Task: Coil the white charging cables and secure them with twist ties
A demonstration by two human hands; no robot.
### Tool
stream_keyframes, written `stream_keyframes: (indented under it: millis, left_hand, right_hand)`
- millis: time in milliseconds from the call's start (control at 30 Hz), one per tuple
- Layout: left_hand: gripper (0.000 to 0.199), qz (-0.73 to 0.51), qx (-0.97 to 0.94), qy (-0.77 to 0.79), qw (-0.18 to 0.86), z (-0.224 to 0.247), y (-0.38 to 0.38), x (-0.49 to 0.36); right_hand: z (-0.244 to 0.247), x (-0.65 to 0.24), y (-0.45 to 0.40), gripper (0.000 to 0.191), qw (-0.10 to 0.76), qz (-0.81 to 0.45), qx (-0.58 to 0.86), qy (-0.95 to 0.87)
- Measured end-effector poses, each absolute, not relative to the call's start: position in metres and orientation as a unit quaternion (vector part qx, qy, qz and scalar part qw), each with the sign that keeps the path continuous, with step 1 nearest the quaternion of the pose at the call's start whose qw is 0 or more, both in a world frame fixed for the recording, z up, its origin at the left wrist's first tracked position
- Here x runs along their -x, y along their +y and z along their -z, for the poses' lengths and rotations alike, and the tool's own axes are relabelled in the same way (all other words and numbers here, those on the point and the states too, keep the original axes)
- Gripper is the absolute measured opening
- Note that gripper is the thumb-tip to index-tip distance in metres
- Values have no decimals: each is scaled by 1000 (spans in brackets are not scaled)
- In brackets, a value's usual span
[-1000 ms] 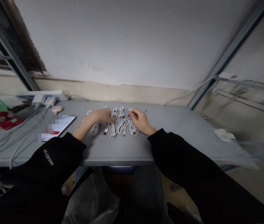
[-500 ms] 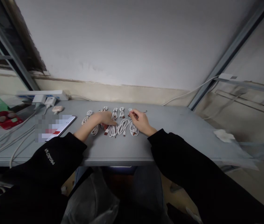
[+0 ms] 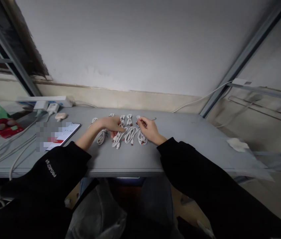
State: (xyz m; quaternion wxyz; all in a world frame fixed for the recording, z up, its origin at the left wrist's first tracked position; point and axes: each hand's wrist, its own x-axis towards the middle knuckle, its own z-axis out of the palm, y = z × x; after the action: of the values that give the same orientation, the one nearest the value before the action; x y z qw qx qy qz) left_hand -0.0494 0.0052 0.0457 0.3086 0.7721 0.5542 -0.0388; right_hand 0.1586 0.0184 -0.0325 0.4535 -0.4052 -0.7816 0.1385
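Observation:
My left hand [image 3: 113,124] reaches over the rows of coiled white USB cables, thumb and fingers closed on one cable [image 3: 117,140], which leans at an angle. Pinched together, the fingers of my right hand [image 3: 148,128] are at the lower end of a small tied white cable [image 3: 138,117] in the back row, partly covering it. Between the hands lie a looped cable [image 3: 131,135] and a tied bundle [image 3: 130,119]. One more coil [image 3: 142,136] is just below my right hand, and another [image 3: 102,136] below my left wrist.
A phone [image 3: 64,134] lies left of the cables on the grey table [image 3: 185,139]. Behind it are a power strip [image 3: 63,101] with plugged chargers and a pale pink object [image 3: 61,116]. Loose cords and a green-red package [image 3: 0,121] are farther left; crumpled white material [image 3: 238,145] is at right.
My left hand has shifted slightly and now draws up the cable below it, whose loops have tilted and connectors moved. My right hand stays in the same place.

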Motion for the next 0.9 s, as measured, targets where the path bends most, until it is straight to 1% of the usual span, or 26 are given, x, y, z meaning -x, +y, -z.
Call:
stream_keyframes:
  millis: [133,233,433,633,767,833,900]
  left_hand:
    - [26,-33,-785,524,329,-58,3,54]
    - [23,-118,-790,485,357,-63,0,53]
    - [18,-260,-780,421,383,-50,1,38]
    - [16,-354,-721,391,449,-32,6,23]
    - [17,-431,-649,383,496,-21,8,12]
    - [19,-488,-600,377,510,-15,9,5]
    - [24,-524,-571,357,522,-11,9,0]
  right_hand:
    - [29,-160,15,32,433,-161,397,-793]
    - [26,-160,12,36,411,-199,377,-806]
    - [24,-159,9,39,390,-236,350,-818]
    - [27,-159,13,35,397,-245,325,-822]
    - [30,-158,15,33,423,-277,304,-808]
    - [32,-157,16,34,438,-283,305,-797]
    - [33,-157,18,34,453,-257,323,-790]
